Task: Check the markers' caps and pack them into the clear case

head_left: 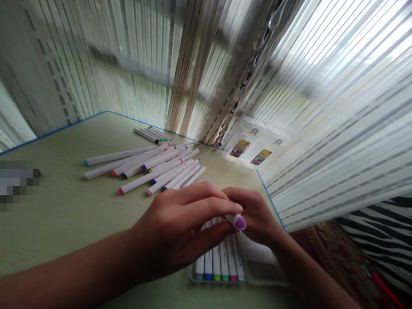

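Purple-ended marker (239,222) pinched in the left hand's (183,214) nearly closed fingers, above a clear case (219,281) of markers, right hand (254,210) curled close by, its grip hidden.

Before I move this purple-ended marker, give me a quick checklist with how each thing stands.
1. Purple-ended marker in left hand's grip: ok.
2. Right hand's fingers clear of the marker: cannot tell, they're hidden.
3. Row of markers side by side in the clear case: ok.
4. Whole row in view: not ok, the hands cover its far part.
5. Loose markers neatly aligned on the table: not ok, fanned out and overlapping.
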Motion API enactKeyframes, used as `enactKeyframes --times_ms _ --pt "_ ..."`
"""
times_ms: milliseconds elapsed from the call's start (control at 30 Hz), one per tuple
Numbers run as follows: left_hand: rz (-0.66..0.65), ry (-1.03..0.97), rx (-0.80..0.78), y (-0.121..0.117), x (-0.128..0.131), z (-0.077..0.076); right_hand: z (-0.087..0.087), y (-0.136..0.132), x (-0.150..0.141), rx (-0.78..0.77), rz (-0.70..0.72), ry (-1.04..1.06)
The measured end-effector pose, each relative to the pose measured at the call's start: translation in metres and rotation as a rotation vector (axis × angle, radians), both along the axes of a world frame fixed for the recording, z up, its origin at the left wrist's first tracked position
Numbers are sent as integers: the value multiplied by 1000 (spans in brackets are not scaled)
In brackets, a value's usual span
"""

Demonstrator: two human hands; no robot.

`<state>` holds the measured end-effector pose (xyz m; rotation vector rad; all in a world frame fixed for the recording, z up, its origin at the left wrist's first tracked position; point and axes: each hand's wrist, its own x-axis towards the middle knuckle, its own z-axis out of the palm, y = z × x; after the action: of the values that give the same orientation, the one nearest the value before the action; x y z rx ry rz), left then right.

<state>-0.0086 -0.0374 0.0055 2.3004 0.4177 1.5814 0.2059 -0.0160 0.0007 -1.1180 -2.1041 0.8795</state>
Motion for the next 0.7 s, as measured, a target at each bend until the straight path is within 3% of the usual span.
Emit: enactKeyframes --times_ms 700 --pt "-13 -24 5 1 1 -3 2 -1 0 9 14 -9"
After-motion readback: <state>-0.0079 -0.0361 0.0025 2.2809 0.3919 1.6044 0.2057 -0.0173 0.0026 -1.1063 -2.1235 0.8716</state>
